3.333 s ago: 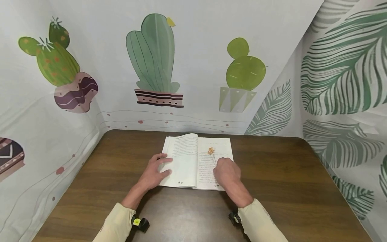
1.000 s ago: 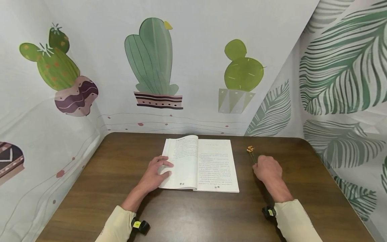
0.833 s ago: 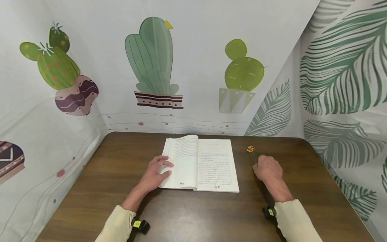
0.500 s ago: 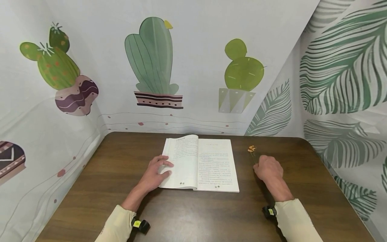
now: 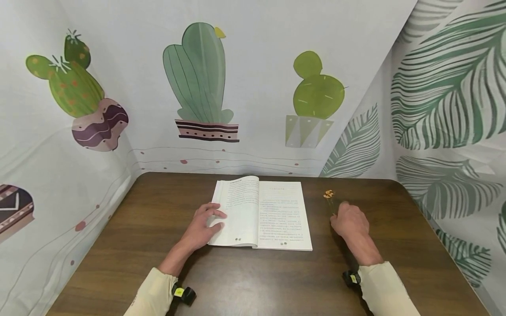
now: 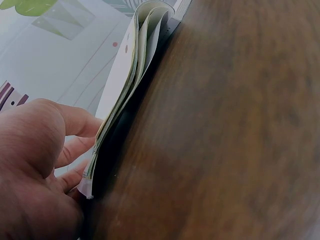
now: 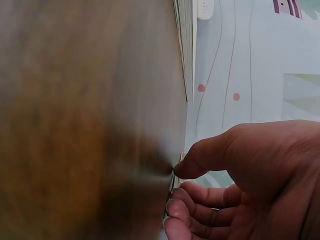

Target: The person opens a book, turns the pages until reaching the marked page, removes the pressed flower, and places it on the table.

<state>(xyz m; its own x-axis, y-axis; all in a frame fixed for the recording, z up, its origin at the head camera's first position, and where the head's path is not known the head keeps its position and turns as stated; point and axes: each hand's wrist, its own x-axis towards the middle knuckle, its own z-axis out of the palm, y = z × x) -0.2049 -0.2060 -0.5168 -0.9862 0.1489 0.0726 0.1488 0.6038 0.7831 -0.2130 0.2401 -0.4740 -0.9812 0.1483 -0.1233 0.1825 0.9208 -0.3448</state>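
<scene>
An open book (image 5: pixel 280 219) lies on the table, its left pages bulging up near the spine. My left hand (image 5: pixel 203 226) rests on the left page with thumb and fingers spread. In the left wrist view, the thumb and fingers of that hand (image 6: pixel 35 150) lie at the outer edge of the page stack (image 6: pixel 117 100). To the right of the book, my right hand (image 5: pixel 351 224) is low at the table, pinching the thin stems of a small dried orange flower (image 5: pixel 329 194). The right wrist view shows thumb and curled fingers (image 7: pixel 200 212) close together; the stems there are mostly hidden.
The brown wooden table (image 5: pixel 245 281) reaches back to a white wall cloth (image 5: pixel 261 87) printed with cacti and leaves. Wrist cameras (image 5: pixel 183 295) are strapped on both forearms. The book's page edges (image 7: pixel 186 45) stand beyond the right hand in its wrist view.
My right hand has carried the dried flower off the right page to the table on the right. Over the last second it has barely shifted. The left hand has stayed on the book.
</scene>
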